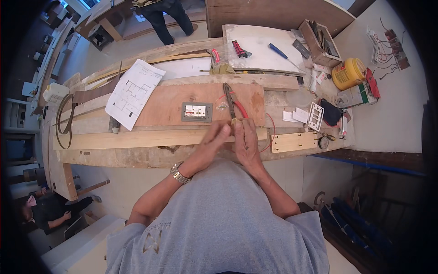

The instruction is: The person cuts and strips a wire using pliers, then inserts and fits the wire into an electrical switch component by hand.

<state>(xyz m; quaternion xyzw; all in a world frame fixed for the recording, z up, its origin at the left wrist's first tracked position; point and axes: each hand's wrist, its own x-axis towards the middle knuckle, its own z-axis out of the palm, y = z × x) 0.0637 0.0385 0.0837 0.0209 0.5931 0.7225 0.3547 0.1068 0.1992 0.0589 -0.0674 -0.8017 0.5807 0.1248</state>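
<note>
My left hand, a metal watch on its wrist, and my right hand meet over the near edge of the workbench. Their fingers are closed together around a small yellowish bit that I cannot make out. Just beyond the fingertips, pliers with red handles lie on a plywood board, jaws pointing away. To their left on the board sits a grey-framed switch plate with white modules. A thin red wire curves out to the right of my right hand.
A printed drawing lies at left near a coiled band. To the right are a white frame plate, a wood strip with screws, a yellow tub and a wooden toolbox. A blue screwdriver rests behind. Other people are further off.
</note>
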